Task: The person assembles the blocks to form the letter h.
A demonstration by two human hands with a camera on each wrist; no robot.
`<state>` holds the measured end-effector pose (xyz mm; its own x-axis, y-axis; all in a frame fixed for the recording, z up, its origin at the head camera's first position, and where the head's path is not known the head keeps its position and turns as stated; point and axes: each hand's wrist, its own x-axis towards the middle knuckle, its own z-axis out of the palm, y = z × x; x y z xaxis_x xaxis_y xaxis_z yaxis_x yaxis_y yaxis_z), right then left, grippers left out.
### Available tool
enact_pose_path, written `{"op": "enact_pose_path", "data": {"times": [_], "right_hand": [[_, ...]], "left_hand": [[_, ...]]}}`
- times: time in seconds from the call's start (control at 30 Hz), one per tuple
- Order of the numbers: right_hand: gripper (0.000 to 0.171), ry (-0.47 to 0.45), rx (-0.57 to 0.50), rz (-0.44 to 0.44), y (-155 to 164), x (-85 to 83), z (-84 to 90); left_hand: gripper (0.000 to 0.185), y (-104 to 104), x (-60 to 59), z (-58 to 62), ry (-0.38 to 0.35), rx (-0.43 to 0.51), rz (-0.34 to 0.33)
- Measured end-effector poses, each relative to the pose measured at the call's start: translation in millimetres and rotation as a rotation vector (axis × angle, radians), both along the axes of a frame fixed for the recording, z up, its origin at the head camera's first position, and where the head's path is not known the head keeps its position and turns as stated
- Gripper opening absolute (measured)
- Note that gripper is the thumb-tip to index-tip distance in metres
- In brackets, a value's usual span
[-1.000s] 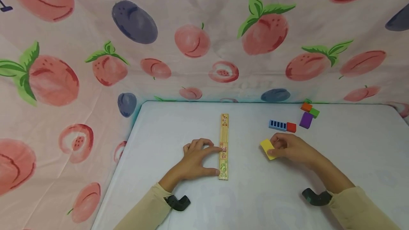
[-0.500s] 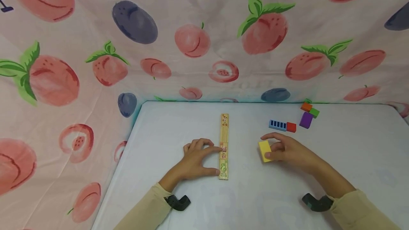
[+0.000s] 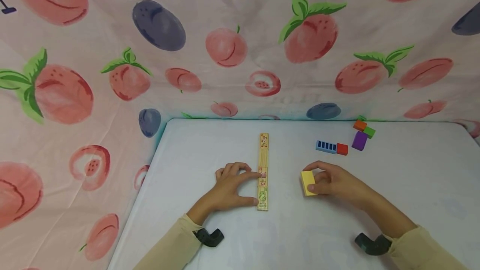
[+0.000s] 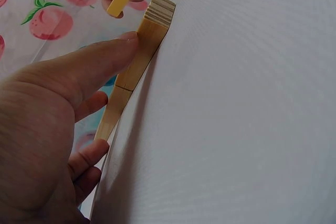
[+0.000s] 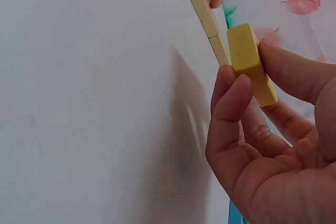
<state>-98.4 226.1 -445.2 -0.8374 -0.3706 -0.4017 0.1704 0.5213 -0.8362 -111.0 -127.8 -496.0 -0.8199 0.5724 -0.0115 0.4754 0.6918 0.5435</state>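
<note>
In the head view, a straight row of light wooden blocks point(image 3: 263, 157), some with printed pictures, lies on the white table. My left hand point(image 3: 228, 188) is at its left side, thumb and index fingertip touching the nearer blocks. The left wrist view shows the thumb against the side of the wooden row point(image 4: 144, 51), fingers spread. To the right of the row, my right hand point(image 3: 337, 184) pinches a yellow block point(image 3: 307, 181) between thumb and fingers. Seen from the right wrist, the yellow block point(image 5: 244, 51) is tilted, apart from the row, with its far end partly hidden.
Behind my right hand lie a blue block with dark windows point(image 3: 326, 146) and a red block point(image 3: 342, 149), end to end. Farther right are purple point(image 3: 359, 141), green point(image 3: 369, 132) and orange point(image 3: 360, 125) blocks. A fruit-print cloth point(image 3: 262, 24) hangs behind the table point(image 3: 195, 141).
My right hand has brought the yellow block a little left and nearer to me, turning it more in line with the wooden row. My left hand and the row have stayed still.
</note>
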Motion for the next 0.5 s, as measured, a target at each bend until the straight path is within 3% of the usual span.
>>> {"op": "enact_pose_path", "data": {"times": [0.3,0.5], "right_hand": [[0.057,0.044,0.132,-0.027,0,9.4,-6.2],[0.057,0.066,0.145,-0.022,1,14.5,-7.3]], "left_hand": [[0.067,1,0.3,1.2,-0.003,-0.001,0.001],[0.067,1,0.9,2.5,0.0,-0.006,0.003]]}}
